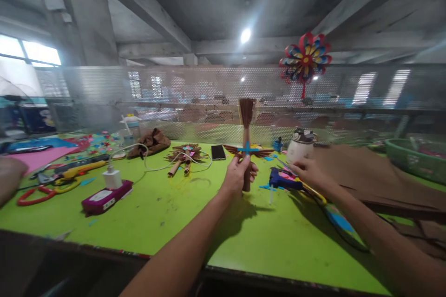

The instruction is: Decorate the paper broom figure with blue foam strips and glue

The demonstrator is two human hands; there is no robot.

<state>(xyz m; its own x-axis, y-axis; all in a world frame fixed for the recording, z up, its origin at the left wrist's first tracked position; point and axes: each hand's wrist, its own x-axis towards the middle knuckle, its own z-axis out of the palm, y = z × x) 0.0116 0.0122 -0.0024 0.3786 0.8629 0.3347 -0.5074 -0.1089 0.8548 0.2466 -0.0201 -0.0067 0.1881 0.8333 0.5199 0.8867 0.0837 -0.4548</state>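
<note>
My left hand is closed around a brown rolled paper tube with a fringed top, held upright above the green table. A small blue cross piece sits on the tube just above my fingers. My right hand reaches out to the right, fingers curled over a blue glue gun that lies on the table. Behind the tube lie flat brown paper wings.
A finished brown paper craft, a black phone, a white jar, a charger on a purple power bank, scissors and tools lie about. Brown paper sheets and a green basket are at right. A mesh screen with a pinwheel stands behind.
</note>
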